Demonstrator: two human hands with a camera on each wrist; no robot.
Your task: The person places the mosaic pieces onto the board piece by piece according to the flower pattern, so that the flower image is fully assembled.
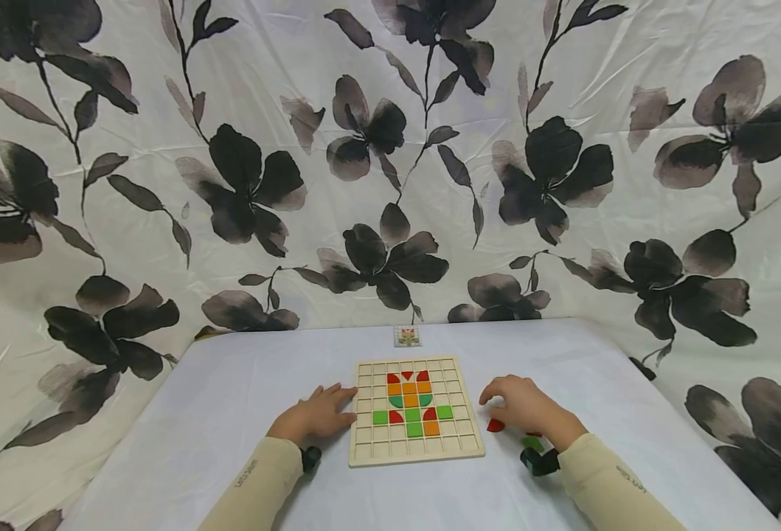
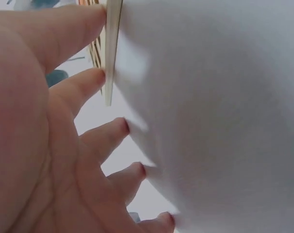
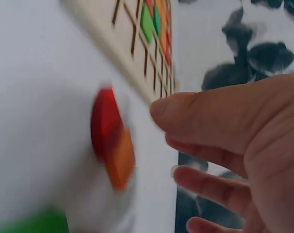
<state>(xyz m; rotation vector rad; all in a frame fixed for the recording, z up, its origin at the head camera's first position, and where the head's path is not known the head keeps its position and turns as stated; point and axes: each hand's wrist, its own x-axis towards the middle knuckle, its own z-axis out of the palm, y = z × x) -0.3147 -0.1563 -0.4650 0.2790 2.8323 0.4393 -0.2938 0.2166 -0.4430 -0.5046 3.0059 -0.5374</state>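
Note:
A square wooden grid board (image 1: 459, 444) lies flat, with red, orange and green pieces set in its middle cells as a tulip-like figure. My left hand (image 1: 320, 414) rests beside the board's left edge, fingers spread; in the left wrist view its thumb (image 2: 74, 34) and a fingertip touch the board's side. To the right of the board, my right hand (image 1: 526, 404) hovers with loosely bent fingers. Nothing shows between its thumb (image 3: 200, 114) and fingers in the right wrist view. Below it on the table are a red curved piece (image 3: 104, 121) and an orange piece (image 3: 121, 162) close together.
A green piece (image 1: 532, 442) lies near the right wrist, partly behind a black wrist strap (image 1: 539, 462). Behind the board, a small card (image 1: 407, 336) shows a coloured figure on a grid. A white cloth (image 1: 244, 369) covers the table, and a flower-printed curtain (image 1: 470, 184) hangs behind it.

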